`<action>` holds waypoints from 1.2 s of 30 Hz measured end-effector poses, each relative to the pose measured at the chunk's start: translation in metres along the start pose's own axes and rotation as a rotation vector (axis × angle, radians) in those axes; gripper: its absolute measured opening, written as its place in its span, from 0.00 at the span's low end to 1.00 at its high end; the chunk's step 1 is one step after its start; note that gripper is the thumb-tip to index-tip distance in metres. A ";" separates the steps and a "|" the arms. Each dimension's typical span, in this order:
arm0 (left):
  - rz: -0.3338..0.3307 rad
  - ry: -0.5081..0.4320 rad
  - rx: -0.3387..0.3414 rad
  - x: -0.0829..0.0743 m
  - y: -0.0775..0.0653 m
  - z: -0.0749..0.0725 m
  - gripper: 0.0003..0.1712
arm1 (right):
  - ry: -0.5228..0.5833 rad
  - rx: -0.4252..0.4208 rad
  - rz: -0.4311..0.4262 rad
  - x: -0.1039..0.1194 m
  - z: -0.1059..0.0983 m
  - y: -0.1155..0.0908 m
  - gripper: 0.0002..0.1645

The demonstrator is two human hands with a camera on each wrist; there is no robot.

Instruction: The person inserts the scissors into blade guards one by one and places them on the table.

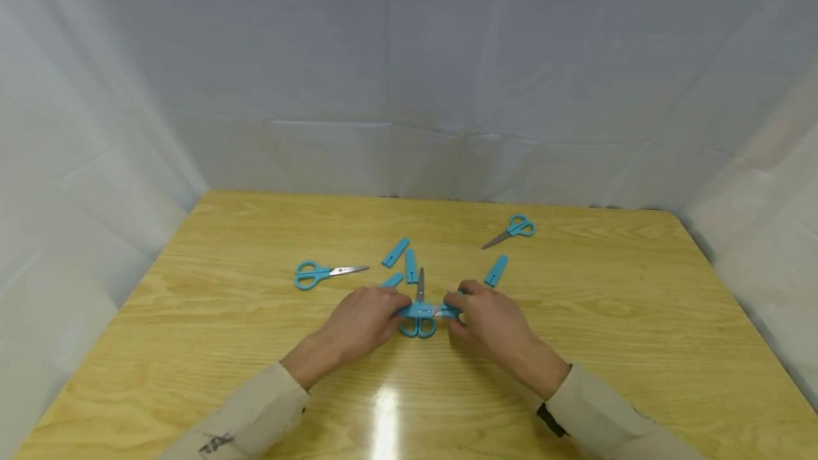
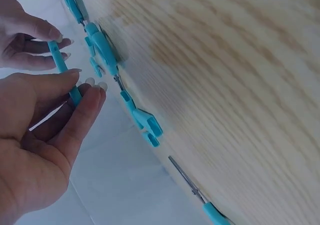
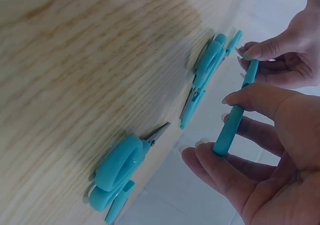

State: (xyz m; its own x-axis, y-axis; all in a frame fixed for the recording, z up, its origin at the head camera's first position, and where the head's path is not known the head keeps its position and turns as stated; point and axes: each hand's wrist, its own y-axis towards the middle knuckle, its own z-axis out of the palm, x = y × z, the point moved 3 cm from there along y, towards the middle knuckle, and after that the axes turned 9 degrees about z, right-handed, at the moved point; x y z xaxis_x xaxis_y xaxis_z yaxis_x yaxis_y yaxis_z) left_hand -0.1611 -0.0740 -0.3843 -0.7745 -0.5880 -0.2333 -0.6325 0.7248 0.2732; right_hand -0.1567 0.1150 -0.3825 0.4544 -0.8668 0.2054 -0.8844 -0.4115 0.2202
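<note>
Both hands meet over the near middle of the table. My left hand (image 1: pixel 364 321) pinches a blue blade cover (image 1: pixel 417 310), held crosswise. Facing it, my right hand (image 1: pixel 492 321) grips a pair of blue-handled scissors (image 1: pixel 450 310), whose handles are largely hidden by the fingers. A short bit of blade shows between the two pieces, so the cover seems to be partly over it. Seen edge-on in the right wrist view, the held blue piece (image 3: pixel 230 130) lies between thumb and fingers. Just below the hands lies another pair of scissors (image 1: pixel 420 327), blades pointing away.
Uncovered scissors (image 1: pixel 313 275) lie at the left, and another pair (image 1: pixel 519 226) at the back right. Loose blue covers (image 1: pixel 395 253) (image 1: pixel 411 266) lie beyond the left hand, one cover (image 1: pixel 393 280) close to its knuckles. Another cover (image 1: pixel 495 270) lies beyond the right hand.
</note>
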 end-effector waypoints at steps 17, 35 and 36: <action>-0.012 -0.061 0.013 0.004 -0.008 -0.006 0.07 | 0.052 0.040 0.049 0.001 -0.002 -0.003 0.16; -0.003 -0.041 0.017 0.003 -0.019 -0.011 0.04 | 0.119 0.114 0.090 0.002 -0.002 -0.004 0.17; -0.006 -0.029 0.011 0.006 -0.021 -0.012 0.04 | 0.123 0.111 0.098 -0.001 -0.003 -0.004 0.17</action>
State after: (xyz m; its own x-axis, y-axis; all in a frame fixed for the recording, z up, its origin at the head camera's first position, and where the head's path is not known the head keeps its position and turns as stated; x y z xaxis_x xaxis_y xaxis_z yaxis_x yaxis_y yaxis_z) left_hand -0.1523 -0.0967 -0.3803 -0.7698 -0.5819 -0.2623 -0.6371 0.7250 0.2615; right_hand -0.1537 0.1184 -0.3812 0.3691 -0.8661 0.3372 -0.9283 -0.3612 0.0883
